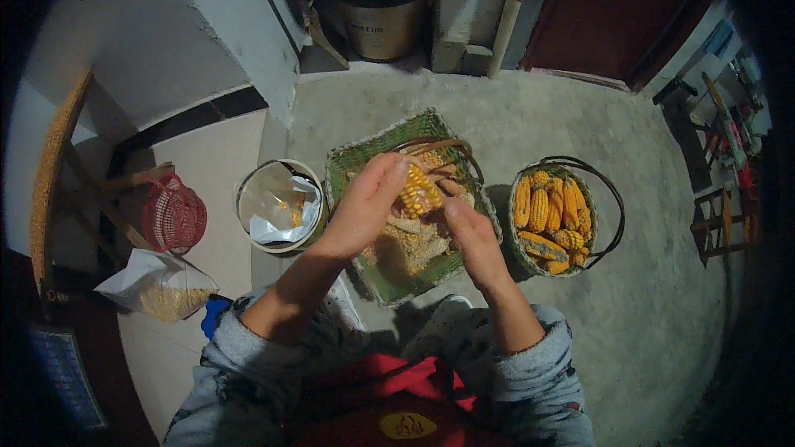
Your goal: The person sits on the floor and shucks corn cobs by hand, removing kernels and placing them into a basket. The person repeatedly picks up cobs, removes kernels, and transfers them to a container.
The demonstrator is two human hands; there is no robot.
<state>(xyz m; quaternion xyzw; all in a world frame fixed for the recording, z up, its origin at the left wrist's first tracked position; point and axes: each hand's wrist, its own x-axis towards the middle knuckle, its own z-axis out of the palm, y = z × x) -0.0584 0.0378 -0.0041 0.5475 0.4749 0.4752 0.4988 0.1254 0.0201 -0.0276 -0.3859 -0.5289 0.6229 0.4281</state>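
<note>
A partly shelled corn cob (pixel 420 191) is held between my hands. My left hand (pixel 371 197) grips its upper left part, while my right hand (pixel 470 231) has its thumb and fingers at the cob's lower right end. Below them lies a rectangular green woven basket (pixel 385 143) with a brown handle; it holds loose kernels and several bare cobs (pixel 428 251). To the right, a round woven basket (pixel 513 223) with a dark handle is full of yellow corn ears (pixel 539 210). The fingers are partly hidden behind the cob and each other.
At left stand a lined bucket (pixel 243 233), a red plastic basket (pixel 176 214) and a white bag (pixel 140 273) of pale grains. A metallic container (pixel 385 28) stands by the far wall, near a dark red door (pixel 612 12). Wooden furniture (pixel 723 223) is at far right.
</note>
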